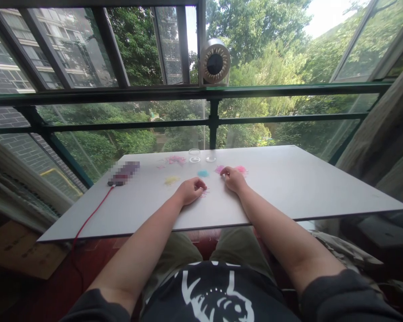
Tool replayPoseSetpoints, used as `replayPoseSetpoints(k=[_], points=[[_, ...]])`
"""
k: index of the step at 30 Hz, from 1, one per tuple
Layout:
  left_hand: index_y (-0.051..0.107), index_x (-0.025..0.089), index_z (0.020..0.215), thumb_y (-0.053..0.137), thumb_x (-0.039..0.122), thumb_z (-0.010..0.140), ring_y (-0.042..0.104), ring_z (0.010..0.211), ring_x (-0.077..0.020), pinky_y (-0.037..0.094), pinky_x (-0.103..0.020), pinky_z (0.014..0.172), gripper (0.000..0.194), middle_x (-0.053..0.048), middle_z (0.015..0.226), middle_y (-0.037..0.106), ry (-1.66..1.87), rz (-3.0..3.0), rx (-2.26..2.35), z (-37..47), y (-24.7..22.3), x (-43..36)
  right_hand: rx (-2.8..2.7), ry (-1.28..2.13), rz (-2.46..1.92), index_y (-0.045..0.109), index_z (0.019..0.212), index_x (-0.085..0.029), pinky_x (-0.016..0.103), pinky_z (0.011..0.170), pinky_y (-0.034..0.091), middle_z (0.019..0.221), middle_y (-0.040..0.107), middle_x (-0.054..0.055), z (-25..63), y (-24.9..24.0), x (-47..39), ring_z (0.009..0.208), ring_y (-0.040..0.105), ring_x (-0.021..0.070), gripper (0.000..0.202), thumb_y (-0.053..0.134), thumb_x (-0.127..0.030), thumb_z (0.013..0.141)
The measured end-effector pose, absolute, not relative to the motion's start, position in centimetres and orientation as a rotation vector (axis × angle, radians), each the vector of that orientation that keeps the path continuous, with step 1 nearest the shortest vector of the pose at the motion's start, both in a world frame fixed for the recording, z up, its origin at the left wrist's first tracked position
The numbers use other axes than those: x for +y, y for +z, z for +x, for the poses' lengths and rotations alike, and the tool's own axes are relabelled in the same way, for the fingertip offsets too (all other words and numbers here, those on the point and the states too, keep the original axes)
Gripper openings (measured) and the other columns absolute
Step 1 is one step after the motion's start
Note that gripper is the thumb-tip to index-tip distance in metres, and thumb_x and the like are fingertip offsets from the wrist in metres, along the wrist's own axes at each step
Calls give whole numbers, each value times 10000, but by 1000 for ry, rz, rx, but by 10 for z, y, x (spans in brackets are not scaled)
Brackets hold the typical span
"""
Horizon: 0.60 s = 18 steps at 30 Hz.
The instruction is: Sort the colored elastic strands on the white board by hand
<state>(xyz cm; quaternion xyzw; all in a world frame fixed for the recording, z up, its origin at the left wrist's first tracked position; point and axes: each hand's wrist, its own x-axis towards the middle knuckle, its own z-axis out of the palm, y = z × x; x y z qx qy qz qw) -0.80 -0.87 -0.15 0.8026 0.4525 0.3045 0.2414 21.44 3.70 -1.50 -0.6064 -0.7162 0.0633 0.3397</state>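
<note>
The left hand (191, 190) rests on the worktop (305, 179) near its middle, fingers curled inward over a faint scatter of pink bits (204, 193); whether the fingertips pinch any of them is too small to tell. The right hand (233, 178) lies just beside it, toward the far edge, fingers bent down onto a purple-pink pile (219, 169) with a brighter pink pile (241, 169) touching its far side; what it grips, if anything, cannot be made out. Between the hands and a little farther off sits a small blue pile (203, 173), and a yellow pile (171, 180) lies left of the left hand. Near the far edge a pale pink pile (176, 159) spreads beside a small clear glass dish (195, 155) and a second, flatter clear lid or dish (211, 158); their contents cannot be made out. Toward the left far corner lies a dark device (123, 174), with a red cable (92, 214) running off the left edge.
</note>
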Motion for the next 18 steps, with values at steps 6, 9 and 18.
replayPoseSetpoints(k=[6, 9, 18], points=[[555, 164, 898, 502, 148, 690, 585, 667, -114, 480, -259, 692, 216, -26, 879, 673, 920, 2116, 1271, -8, -3, -8, -1972, 105, -1368, 633, 800, -165, 263, 736, 402, 783, 610, 38, 206, -11, 22, 745, 519, 151, 182, 476, -124, 717], [567, 168, 832, 481, 142, 689, 583, 723, -130, 466, -254, 694, 169, -25, 844, 662, 973, 2143, 1363, -9, -3, -5, -2133, 166, -1224, 649, 782, -176, 242, 688, 396, 713, 570, 22, 193, -9, 10, 687, 498, 135, 143, 518, -193, 725], [573, 179, 826, 478, 184, 709, 599, 707, -129, 467, -248, 686, 151, -11, 820, 675, 927, 2120, 1377, -10, -5, -1, -2307, 124, -1155, 638, 731, -174, 239, 687, 367, 706, 570, 26, 178, -8, 5, 700, 483, 138, 95, 547, -199, 734]])
